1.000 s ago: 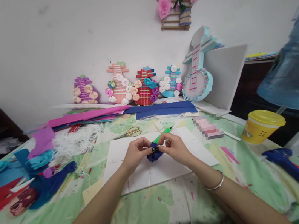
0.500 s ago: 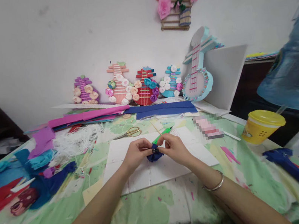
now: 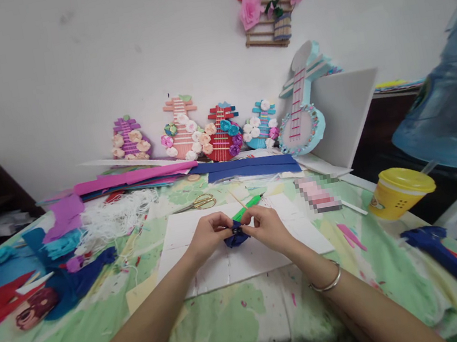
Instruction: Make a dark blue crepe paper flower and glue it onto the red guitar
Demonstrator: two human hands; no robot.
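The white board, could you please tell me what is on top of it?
On the board lies a green tool, partly covered; the left hand, right hand and held blue material hide the board's centre.

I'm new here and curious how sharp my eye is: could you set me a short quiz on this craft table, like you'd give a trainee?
1. What do the left hand and right hand pinch between them?
a) gold-handled scissors
b) dark blue crumpled paper
c) white string

2. True or false: the silver bracelet is on the right arm.

3. Fill in the colour: the lidded tub standing at the right is ____.

Key: 1. b; 2. true; 3. yellow.
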